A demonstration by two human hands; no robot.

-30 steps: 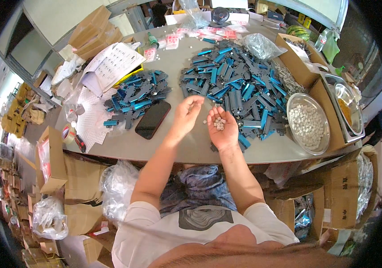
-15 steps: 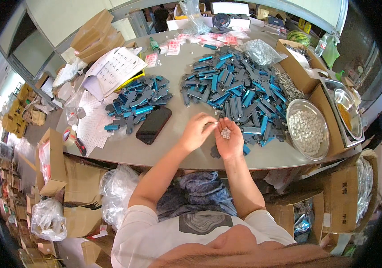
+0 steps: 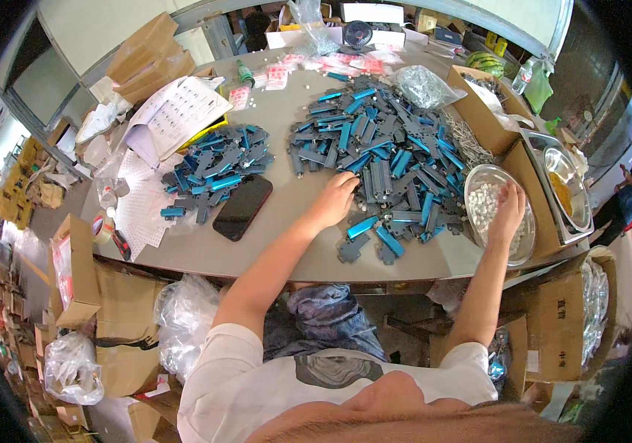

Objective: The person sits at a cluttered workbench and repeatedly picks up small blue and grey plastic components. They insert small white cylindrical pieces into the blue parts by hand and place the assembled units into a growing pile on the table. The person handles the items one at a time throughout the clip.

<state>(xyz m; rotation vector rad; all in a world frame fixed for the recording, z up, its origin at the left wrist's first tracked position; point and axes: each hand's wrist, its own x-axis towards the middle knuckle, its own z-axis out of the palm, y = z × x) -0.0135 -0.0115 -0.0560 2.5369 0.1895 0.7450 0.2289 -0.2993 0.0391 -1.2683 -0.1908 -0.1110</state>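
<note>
My left hand point(image 3: 337, 198) rests on the grey table point(image 3: 286, 221), fingertips touching the near left edge of a big heap of blue and dark grey flat parts point(image 3: 386, 159). My right hand point(image 3: 508, 214) reaches into a round metal bowl point(image 3: 478, 181) filled with small white pieces; its fingers dip among them, so I cannot tell whether it grips any. A smaller heap of the same blue and grey parts point(image 3: 216, 166) lies to the left, with a black phone point(image 3: 243, 207) beside it.
Printed paper sheets point(image 3: 176, 111) and cardboard boxes point(image 3: 150, 55) stand at the far left. An open carton point(image 3: 482, 103), a clear plastic bag point(image 3: 423, 85) and a second metal tray point(image 3: 567, 184) line the right side. Boxes and bags crowd the floor at left.
My hands were together at the table's front edge over small white pieces. They have parted: the left went to the big heap, the right swung out into the metal bowl.
</note>
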